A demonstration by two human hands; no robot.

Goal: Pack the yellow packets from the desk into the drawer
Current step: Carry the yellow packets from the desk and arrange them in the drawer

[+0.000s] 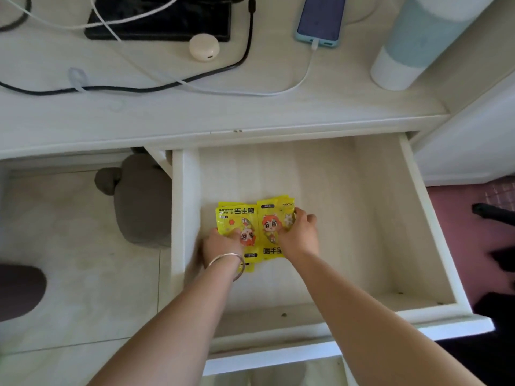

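Note:
Several yellow packets (252,218) with a red-haired cartoon figure lie in two side-by-side piles on the floor of the open white drawer (362,218), toward its left half. My left hand (221,246), with a silver bangle on the wrist, rests on the left pile. My right hand (299,234) grips the right edge of the right pile. Both hands cover the lower parts of the packets. No yellow packets show on the desk top (195,112).
On the desk lie a black tablet (158,20), a cream earbud case (204,47), a charging blue phone (320,19), black and white cables, and a blue-and-white cylinder (409,48). A grey plush thing (139,201) sits under the desk, left of the drawer.

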